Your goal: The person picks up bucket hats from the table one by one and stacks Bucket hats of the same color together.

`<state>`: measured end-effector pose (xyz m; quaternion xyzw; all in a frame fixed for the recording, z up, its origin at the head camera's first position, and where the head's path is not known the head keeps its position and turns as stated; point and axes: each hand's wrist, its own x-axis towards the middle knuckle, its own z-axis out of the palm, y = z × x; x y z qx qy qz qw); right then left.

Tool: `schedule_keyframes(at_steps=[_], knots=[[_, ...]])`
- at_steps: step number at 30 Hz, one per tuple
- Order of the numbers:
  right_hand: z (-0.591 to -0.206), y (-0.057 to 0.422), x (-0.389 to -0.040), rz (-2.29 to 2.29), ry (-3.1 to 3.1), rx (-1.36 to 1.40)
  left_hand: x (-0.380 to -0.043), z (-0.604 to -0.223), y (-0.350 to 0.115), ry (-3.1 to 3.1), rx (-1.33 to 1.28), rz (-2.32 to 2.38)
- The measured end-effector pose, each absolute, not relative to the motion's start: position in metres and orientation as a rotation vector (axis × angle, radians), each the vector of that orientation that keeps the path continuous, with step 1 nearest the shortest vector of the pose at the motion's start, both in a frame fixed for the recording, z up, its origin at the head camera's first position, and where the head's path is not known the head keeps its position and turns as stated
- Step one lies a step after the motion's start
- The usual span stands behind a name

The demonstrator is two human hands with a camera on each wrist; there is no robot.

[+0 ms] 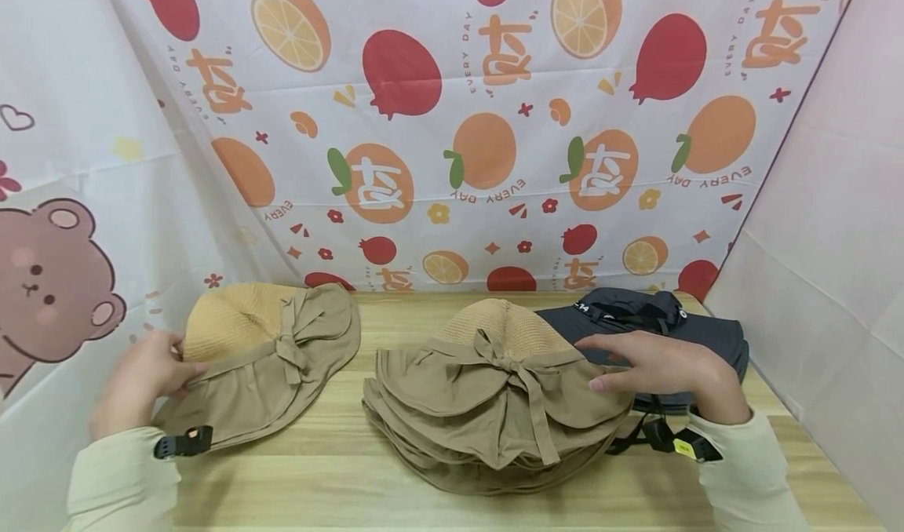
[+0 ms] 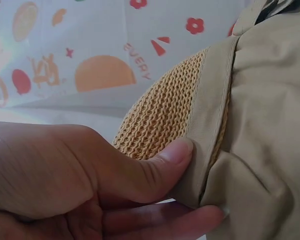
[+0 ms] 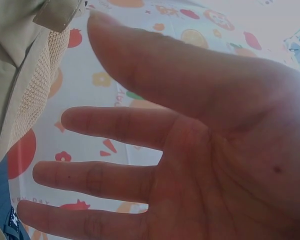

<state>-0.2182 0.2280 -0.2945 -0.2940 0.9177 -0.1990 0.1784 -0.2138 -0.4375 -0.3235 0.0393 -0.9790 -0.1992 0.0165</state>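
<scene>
At the left, a sun hat (image 1: 243, 383) with a straw-coloured knit crown and a khaki fabric brim lies tilted on the table. My left hand (image 1: 144, 379) pinches its edge; in the left wrist view the thumb (image 2: 172, 155) presses the khaki band beside the knit crown (image 2: 162, 105). A stack of similar khaki hats (image 1: 494, 406), the top one with a bow, sits in the middle. Beside its right side hovers my right hand (image 1: 657, 367), fingers spread and straight; the right wrist view shows the palm (image 3: 230, 165) holding nothing.
Behind the stack on the right lie dark navy hats (image 1: 706, 336) with a black strap hanging toward the front. A fruit-print cloth (image 1: 438, 226) hangs behind the wooden table (image 1: 304, 485). White cloth walls (image 1: 826, 242) close in both sides.
</scene>
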Motion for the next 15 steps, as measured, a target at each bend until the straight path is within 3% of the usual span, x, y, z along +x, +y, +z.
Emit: schedule_keyframes(at_steps=[15], knots=[[-0.294, 0.226, -0.218, -0.559, 2.588, -0.824, -0.202, -0.301, -0.417, -2.858, 0.117, -0.458]])
